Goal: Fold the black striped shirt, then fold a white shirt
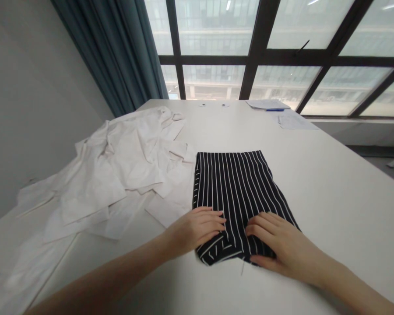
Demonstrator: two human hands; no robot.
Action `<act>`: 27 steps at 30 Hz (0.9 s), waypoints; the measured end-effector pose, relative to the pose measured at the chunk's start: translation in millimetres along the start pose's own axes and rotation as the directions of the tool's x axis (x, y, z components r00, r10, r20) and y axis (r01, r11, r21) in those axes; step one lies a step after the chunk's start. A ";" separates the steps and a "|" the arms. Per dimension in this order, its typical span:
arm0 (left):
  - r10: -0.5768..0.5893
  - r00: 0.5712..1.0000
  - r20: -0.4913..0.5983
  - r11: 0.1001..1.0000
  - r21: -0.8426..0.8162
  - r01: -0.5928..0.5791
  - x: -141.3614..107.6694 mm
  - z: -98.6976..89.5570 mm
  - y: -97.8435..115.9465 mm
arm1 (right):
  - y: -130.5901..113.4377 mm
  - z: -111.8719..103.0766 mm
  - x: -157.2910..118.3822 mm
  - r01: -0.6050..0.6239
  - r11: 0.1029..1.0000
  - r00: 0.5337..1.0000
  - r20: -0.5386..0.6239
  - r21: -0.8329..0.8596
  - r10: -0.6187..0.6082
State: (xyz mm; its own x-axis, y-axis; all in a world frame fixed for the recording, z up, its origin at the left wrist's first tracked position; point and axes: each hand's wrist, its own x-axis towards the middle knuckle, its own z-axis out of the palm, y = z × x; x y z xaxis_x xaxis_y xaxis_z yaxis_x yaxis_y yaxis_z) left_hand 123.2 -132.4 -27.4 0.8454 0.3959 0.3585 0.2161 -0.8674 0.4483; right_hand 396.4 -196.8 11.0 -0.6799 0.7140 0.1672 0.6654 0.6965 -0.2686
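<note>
A black cloth with white stripes (233, 183) lies on the white table in front of me. It looks folded, and its near edge is rumpled, with a loose thread hanging from it. My left hand (197, 227) rests on the cloth's near left part, fingers stretched out and its thumb hidden. On the near right part lies my right hand (276, 245), its fingers apart on top of the fabric and its thumb along the near edge. Both hands touch the cloth without a visible grip.
A heap of white fabric pieces (128, 153) covers the table's left side, touching the striped cloth's left edge. At the far right lie papers (267, 104) and a blue pen (275, 110). Behind the table are a blue curtain (118, 48) and windows.
</note>
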 end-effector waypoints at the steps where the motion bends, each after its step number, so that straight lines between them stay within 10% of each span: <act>1: -0.009 1.000 0.001 1.000 -0.005 0.009 0.4 -0.3 0.4 | -1.4 3.3 1.4 -0.004 1.000 1.000 0.000 -0.007 0.004; 13: -0.202 0.965 -0.166 0.976 -0.110 0.185 1.1 -5.4 1.3 | 8.4 1.2 0.4 -0.105 0.944 0.993 -0.022 0.314 0.118; 20: -0.412 0.818 -0.400 0.911 -0.177 0.372 4.3 -8.0 -2.5 | 13.7 -2.0 -1.8 -0.156 0.883 0.985 -0.001 0.443 0.175; 27: -0.600 0.696 -0.393 0.796 -0.381 0.471 2.4 -9.9 -6.3 | 15.8 -6.0 -4.7 -0.212 0.870 0.962 -0.061 0.446 0.266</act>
State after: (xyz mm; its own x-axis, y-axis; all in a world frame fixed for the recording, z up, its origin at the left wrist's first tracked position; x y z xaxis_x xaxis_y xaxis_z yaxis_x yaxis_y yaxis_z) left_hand 119.1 -123.0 -21.2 0.2668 0.9151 0.3025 0.3843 -0.3888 0.8373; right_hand 412.0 -188.7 11.7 -0.4580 0.8767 0.1472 0.5857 0.4221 -0.6919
